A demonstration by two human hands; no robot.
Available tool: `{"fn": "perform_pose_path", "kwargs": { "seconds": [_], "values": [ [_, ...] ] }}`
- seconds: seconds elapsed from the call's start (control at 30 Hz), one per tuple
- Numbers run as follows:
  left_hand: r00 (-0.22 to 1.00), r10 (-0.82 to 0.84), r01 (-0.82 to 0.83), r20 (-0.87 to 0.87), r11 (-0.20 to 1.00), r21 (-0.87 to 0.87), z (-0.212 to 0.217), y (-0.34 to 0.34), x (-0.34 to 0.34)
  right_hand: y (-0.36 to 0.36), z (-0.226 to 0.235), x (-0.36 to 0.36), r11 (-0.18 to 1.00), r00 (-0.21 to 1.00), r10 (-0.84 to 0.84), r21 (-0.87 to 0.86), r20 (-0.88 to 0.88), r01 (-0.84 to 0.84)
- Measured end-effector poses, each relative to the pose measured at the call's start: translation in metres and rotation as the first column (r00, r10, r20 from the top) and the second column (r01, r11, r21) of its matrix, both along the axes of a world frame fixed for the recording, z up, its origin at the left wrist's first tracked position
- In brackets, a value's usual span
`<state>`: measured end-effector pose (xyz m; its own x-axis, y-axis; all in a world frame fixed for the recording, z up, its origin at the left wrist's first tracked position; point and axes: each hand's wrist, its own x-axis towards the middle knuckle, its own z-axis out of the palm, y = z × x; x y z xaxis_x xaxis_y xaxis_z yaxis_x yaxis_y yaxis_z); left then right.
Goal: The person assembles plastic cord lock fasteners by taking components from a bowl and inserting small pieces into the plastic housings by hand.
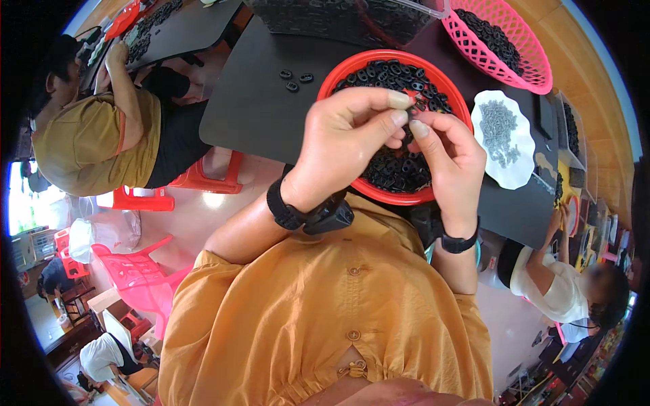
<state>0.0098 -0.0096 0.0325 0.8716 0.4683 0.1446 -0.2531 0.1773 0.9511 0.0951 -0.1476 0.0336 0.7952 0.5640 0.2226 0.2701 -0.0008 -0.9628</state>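
Observation:
My left hand (345,139) and my right hand (450,159) meet fingertip to fingertip over a round red bowl (379,59) filled with small black plastic pieces (399,169). Together the fingers pinch one small black piece (411,118) between them. Both wrists carry black bands, and my orange shirt fills the lower picture. The bowl stands on a dark table (257,101) close to my chest.
A pink basket (521,40) of black pieces and a white plate (504,139) of small grey parts stand right of the bowl. Three loose black pieces (294,78) lie on the table. One person sits at left, another at lower right. Red plastic stools stand on the floor.

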Motion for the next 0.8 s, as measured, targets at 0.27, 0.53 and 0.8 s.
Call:
{"fn": "perform_pose_path", "kwargs": {
  "seconds": [0.27,0.53,0.8],
  "values": [
    [0.991,0.106,-0.108,-0.076,0.994,-0.02,-0.016,0.023,-0.007,-0.019,0.018,0.042,0.811,0.855,0.284,-0.585,0.435,0.029],
    [0.992,0.111,-0.113,-0.068,0.993,-0.037,-0.023,0.022,-0.006,-0.021,0.018,0.063,0.706,0.677,0.584,-0.692,0.448,-0.152],
    [0.991,0.104,-0.106,-0.087,0.994,-0.009,-0.025,0.021,-0.006,-0.007,0.022,0.058,0.558,0.529,0.721,-0.828,0.448,-0.06]
  ]
}}
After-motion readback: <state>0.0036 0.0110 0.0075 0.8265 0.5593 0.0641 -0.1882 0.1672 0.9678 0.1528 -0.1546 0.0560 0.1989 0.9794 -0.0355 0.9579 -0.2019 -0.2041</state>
